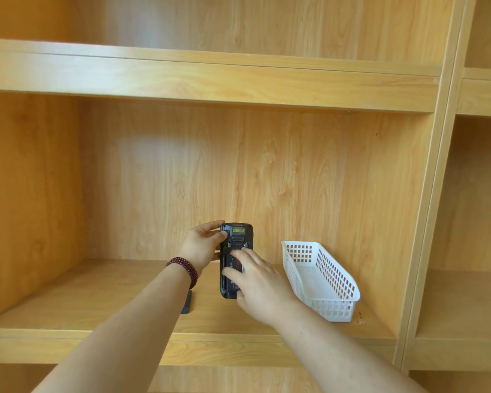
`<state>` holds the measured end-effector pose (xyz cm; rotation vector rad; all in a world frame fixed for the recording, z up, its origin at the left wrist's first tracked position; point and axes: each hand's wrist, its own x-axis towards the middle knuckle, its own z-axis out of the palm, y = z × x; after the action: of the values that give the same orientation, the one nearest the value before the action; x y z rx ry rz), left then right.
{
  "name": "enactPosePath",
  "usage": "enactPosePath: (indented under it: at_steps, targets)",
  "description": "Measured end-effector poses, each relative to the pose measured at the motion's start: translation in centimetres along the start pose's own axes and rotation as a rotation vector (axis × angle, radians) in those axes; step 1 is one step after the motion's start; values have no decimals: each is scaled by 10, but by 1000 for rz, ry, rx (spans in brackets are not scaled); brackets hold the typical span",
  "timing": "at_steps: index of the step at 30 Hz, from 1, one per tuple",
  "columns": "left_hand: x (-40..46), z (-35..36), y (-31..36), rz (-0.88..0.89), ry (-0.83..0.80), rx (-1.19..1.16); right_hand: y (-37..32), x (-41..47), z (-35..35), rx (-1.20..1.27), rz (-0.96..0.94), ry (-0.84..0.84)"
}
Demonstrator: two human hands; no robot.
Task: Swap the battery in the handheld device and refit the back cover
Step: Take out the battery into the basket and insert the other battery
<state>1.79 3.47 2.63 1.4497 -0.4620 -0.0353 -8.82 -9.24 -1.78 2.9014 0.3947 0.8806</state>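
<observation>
A: We start at the handheld device [236, 251]. It stands upright above the wooden shelf [97, 296], back toward us, and the back cover is off: we see the open bay with a battery [234, 265] lying in it.

B: Our left hand [200, 246] is closed around the device's upper left edge, thumb on the corner. Our right hand [255, 285] has its fingers spread and pressed flat on the battery, thumb hooked under the bottom end.

A: So is that the new cell going in or the old one coming out?

B: We cannot tell from here; the fingers hide most of the label. It looks seated, or nearly so.

A: Behind our left forearm a dark flat piece [187, 303] lies on the shelf, half hidden. It may be the cover or the other battery; we can't say which.

B: To the right, well apart from the device, sits a white plastic basket [338, 282], and it appears to hold nothing.

A: Our judgement, then: cover removed, the swap itself midway. Left to do: press the battery home, then refit the back cover.
</observation>
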Motion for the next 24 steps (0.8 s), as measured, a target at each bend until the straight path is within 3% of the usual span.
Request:
enactPosePath:
  at_steps: [9, 14, 20, 24]
  targets:
    - [0, 2, -2, 1, -12, -29, 12, -10, -12, -66, -41, 71]
    - [4, -2, -3, -6, 2, -55, 62, -17, -42, 33, 133, 11]
    - [4, -3, -10, -13, -1, -61, 132, -23, -52, 71, 387, -254]
    - [2, -1, -14, -24, -2, -55, 150, -21, -40, -24, 430, -490]
